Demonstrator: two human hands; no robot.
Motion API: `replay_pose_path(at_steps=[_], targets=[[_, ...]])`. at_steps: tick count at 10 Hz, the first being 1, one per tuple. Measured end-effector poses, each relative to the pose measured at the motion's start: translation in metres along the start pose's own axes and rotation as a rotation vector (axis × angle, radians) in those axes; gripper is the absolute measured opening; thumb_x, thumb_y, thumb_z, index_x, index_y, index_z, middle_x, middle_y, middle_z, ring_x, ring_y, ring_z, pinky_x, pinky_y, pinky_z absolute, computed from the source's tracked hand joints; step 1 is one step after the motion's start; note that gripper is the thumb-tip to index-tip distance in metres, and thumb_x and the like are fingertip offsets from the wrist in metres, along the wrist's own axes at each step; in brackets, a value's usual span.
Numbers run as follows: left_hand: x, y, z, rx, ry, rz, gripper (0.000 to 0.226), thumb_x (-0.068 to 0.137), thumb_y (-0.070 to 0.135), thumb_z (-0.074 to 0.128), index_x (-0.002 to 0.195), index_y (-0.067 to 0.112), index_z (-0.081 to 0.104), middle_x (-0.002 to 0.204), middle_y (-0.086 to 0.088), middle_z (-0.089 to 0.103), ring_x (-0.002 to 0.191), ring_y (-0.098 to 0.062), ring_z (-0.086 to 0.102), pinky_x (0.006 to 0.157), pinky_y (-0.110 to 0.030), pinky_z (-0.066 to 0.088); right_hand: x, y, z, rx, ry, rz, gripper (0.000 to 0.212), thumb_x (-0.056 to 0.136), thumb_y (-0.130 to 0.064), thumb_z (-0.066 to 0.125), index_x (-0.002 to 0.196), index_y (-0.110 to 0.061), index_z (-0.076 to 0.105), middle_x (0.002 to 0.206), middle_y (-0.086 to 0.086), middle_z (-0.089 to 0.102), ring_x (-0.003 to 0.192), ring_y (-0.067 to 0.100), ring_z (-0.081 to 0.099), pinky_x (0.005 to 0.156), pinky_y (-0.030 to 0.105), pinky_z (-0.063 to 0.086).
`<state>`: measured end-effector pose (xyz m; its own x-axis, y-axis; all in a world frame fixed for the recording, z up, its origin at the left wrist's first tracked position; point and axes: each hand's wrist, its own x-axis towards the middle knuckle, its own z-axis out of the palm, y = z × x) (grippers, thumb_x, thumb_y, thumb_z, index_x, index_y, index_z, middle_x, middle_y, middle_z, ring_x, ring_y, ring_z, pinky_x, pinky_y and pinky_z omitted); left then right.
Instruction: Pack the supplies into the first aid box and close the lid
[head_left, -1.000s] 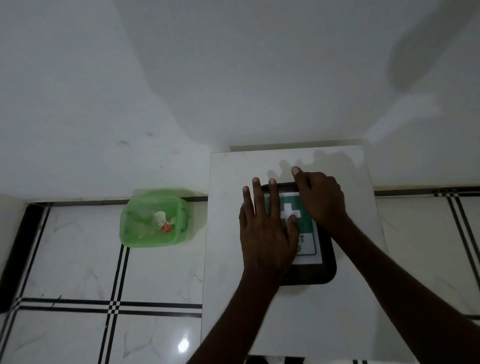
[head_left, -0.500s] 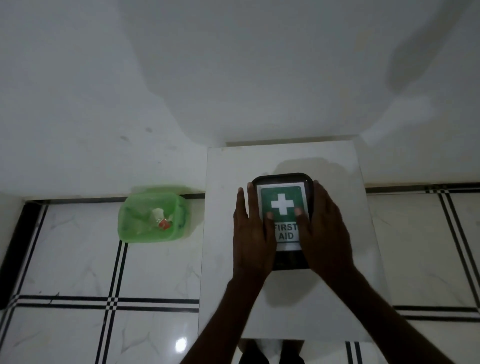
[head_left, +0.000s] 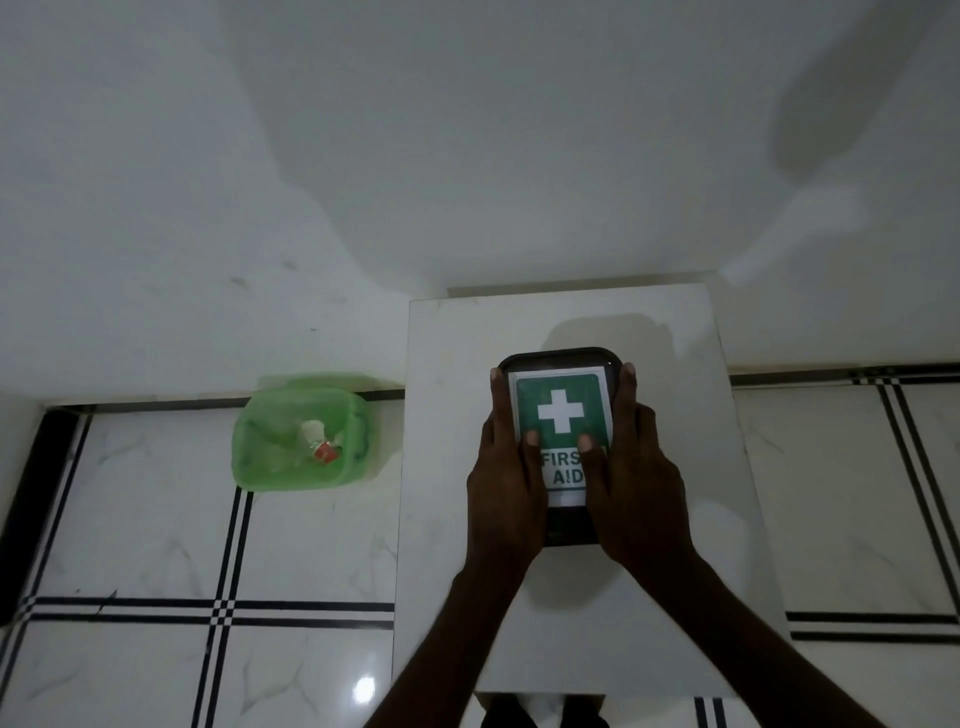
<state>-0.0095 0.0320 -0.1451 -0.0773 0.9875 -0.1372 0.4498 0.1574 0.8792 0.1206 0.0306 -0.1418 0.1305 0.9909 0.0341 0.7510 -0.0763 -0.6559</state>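
Two bare forearms enter from the bottom edge and converge on the first aid box (head_left: 560, 387), which lies flat near the centre of a white desk (head_left: 452, 519). Left hand (head_left: 506, 486) clasps the box's left side: fingers (head_left: 497, 395) run along the left rim, thumb pressed on the lid over the label. Right hand (head_left: 636, 496) mirrors this on the right side, fingers extended along the right rim to near the far corner, thumb tip on the label just beside the left thumb. Both hands are thus grasping the box, not released. Lid is down and closed; the dark casing shows around a white-bordered green label (head_left: 558, 410) with a white cross and the words "FIRST AID", partly covered by the thumbs. Box casts a soft shadow on the desk behind it. To the left, well apart from the desk, a translucent green basket (head_left: 260, 457) sits on the tiled floor (head_left: 130, 519) against the wall; it holds small items, one white, one red, otherwise too indistinct to identify. Beyond, a plain white wall (head_left: 467, 156) with diffuse shadows.
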Motion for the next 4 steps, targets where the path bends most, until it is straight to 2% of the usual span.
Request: replay_pose_path(at_steps=[2,3,4], targets=[[0.019,0.001,0.002,0.072,0.015,0.041,0.061,0.106,0.039,0.031,0.16,0.033,0.002,0.136,-0.001,0.058,0.101,-0.002,0.064,0.072,0.003,0.046,0.017,0.002,0.0,-0.018,0.039,-0.025,0.075,0.094,-0.048,0.033,0.155,-0.011,0.009,0.12,0.015,0.056,0.082,0.018,0.065,0.059,0.017,0.049],[0.028,0.004,0.004,0.081,0.004,0.052,0.061,0.107,0.036,0.033,0.16,0.032,0.003,0.135,-0.003,0.059,0.101,-0.006,0.065,0.071,0.001,0.046,0.025,0.004,-0.002,-0.002,0.042,-0.037,0.076,0.094,-0.05,0.031,0.154,-0.009,0.01,0.117,0.014,0.056,0.08,0.017,0.065,0.059,0.017,0.051],[0.027,0.017,-0.003,0.09,-0.003,0.029,0.062,0.106,0.038,0.032,0.159,0.031,0.002,0.138,-0.006,0.057,0.103,-0.007,0.061,0.069,0.001,0.041,0.025,0.003,-0.01,0.001,0.001,0.001,0.076,0.096,-0.048,0.038,0.155,-0.012,0.004,0.119,0.014,0.056,0.086,0.02,0.066,0.063,0.023,0.055]])
